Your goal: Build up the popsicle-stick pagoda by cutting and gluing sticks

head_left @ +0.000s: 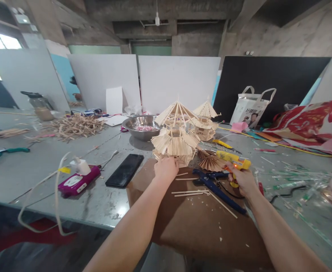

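Observation:
My left hand (pixel 167 168) is closed at the lower front edge of a pagoda model (pixel 177 138) built of thin wooden sticks; its fingertips are partly hidden. In my right hand (pixel 243 181) is a yellow hot glue gun (pixel 230 158) with a small orange light, its nozzle end pointing left toward the model. A folded brown paper fan piece (pixel 211 162) lies between the two hands. Blue-handled pliers (pixel 221 192) and several loose sticks (pixel 190 193) rest on the brown board (pixel 199 223) below. Behind stands a second stick pagoda (pixel 205 121).
A black phone (pixel 124 170) and a purple power strip (pixel 79 180) with a white cable lie left. Farther back are a metal bowl (pixel 143 128) and a stick pile (pixel 75 126). A yellow utility knife (pixel 222 144), glue-stick wrappers (pixel 298 181) and a white bag (pixel 247 107) are right.

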Tool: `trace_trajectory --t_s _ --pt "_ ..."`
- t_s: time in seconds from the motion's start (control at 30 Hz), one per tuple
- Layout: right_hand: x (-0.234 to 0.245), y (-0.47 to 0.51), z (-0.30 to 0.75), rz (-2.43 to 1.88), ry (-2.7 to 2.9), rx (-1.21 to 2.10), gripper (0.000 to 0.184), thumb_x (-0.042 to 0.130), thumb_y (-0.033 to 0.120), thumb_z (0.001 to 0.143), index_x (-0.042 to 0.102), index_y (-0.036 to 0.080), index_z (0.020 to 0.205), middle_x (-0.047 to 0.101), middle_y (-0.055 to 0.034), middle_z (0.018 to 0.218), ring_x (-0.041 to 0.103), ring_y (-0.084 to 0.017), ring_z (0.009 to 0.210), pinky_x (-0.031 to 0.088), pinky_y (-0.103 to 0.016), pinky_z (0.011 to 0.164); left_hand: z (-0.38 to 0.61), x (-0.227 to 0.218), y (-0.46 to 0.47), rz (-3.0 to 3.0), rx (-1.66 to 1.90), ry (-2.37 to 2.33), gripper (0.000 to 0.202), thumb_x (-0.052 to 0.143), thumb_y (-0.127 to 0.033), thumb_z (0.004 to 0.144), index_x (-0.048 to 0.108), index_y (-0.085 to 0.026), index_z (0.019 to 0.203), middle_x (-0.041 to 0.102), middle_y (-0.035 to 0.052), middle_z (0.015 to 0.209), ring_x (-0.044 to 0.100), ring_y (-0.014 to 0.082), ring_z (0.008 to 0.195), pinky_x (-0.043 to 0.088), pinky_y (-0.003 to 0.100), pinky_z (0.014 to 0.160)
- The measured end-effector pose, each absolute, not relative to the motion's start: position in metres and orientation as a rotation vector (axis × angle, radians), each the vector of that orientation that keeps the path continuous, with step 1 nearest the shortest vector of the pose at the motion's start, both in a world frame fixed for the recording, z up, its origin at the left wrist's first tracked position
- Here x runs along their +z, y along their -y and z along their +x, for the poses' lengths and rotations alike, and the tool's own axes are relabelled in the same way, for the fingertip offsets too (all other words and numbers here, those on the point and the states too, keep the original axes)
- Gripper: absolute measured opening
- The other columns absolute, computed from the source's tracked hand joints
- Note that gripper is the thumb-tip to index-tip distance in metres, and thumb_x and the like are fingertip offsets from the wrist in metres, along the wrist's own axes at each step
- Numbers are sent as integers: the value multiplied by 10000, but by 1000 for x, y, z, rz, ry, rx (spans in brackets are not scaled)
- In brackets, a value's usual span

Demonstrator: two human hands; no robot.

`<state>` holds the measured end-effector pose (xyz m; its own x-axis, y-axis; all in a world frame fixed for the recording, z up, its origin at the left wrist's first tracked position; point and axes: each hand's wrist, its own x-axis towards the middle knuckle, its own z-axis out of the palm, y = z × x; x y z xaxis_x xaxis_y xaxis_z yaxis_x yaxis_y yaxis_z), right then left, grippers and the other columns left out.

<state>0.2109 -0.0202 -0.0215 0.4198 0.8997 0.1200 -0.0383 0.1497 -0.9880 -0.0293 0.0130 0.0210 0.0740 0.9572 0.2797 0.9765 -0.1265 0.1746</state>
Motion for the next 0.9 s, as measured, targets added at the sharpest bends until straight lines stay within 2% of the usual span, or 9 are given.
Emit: trace_trajectory --t_s 0.3,0.47,0.57,0.73,0.9 --pt "-19 21 210 -1239 896 822 441 659 497 500 515 145 722 610 3 619 359 -17 275 244 -168 264 -41 21 -23 -2151 -492 2122 338 339 -360 750 613 -179 832 612 120 872 550 272 862 424 375 668" --pt "-21 20 212 -1251 857 805 406 661 468 519 529 148 732 612 8 645 372 -16 287 259 -161 267 -47 23 -28 -2132 -492 2182 350 352 -378 739 606 -175 869 605 130 900 560 275 845 424 380 670" --pt "-25 17 217 -1269 809 779 370 664 438 527 533 141 705 593 16 593 378 -15 287 238 -149 259 -46 24 -27 -2133 -470 2182 328 361 -343 731 609 -165 851 609 135 891 566 275 830 425 381 659" --pt "-27 11 225 -1292 711 878 281 657 333 542 520 148 703 523 48 450 406 -45 301 326 -161 299 -35 22 -19 -2265 -400 2063 327 323 -297 754 624 -175 793 627 128 803 579 261 782 424 380 646" --pt "-28 9 228 -1406 676 912 171 606 237 579 491 159 679 485 56 407 456 -77 352 384 -184 356 -18 14 -7 -2629 -311 1732 333 340 -360 765 624 -191 724 633 92 754 582 223 752 427 329 639"
